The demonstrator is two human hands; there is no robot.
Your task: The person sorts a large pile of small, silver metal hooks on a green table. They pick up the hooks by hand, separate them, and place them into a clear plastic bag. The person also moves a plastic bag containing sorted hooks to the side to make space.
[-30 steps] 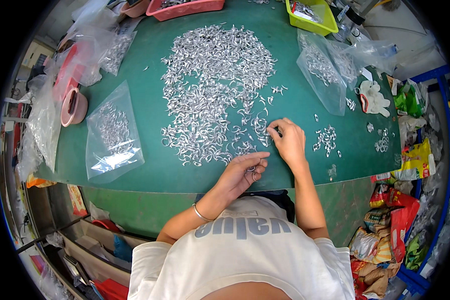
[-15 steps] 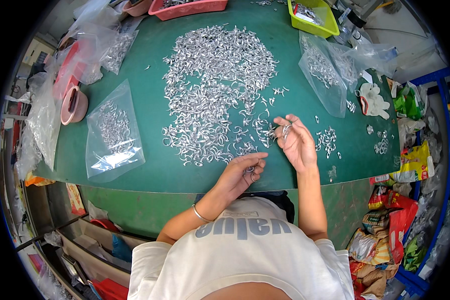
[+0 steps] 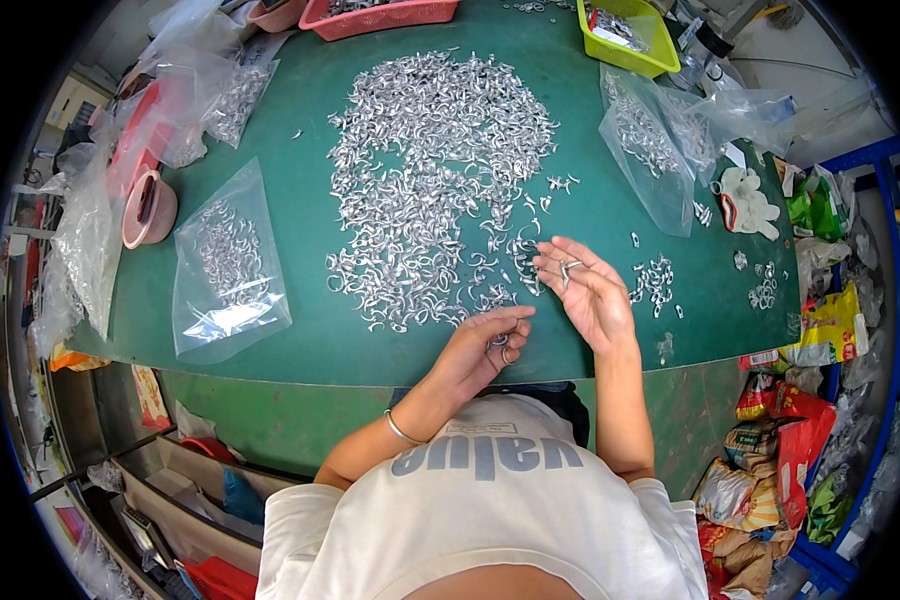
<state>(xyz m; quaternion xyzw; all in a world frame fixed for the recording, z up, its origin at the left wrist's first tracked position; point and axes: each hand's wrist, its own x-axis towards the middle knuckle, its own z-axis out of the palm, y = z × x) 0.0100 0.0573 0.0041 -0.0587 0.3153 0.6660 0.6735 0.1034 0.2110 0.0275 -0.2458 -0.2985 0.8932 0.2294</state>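
Note:
A big spread of small curved silver metal pieces (image 3: 440,120) lies on the green table (image 3: 300,240). My right hand (image 3: 598,305), palm turned up, is beside the near right edge of the spread. Its bent fingers hold a small curved silver metal piece (image 3: 568,272). To its left, my left hand (image 3: 475,350) is curled at the near edge of the spread. Bits of silver metal show in its palm, partly hidden by the fingers. Right of my right hand lies a small group of silver metal links (image 3: 654,280).
Clear plastic bags of metal pieces lie at left (image 3: 232,260) and right (image 3: 650,150). A pink cup (image 3: 150,212) stands far left, a red basket (image 3: 380,18) and a yellow-green basket (image 3: 625,45) at the back. A white glove (image 3: 746,203) rests near the right edge.
My right hand has turned and its fingers have shifted slightly left, so the metal piece between them shows more plainly. My left hand stays where it was.

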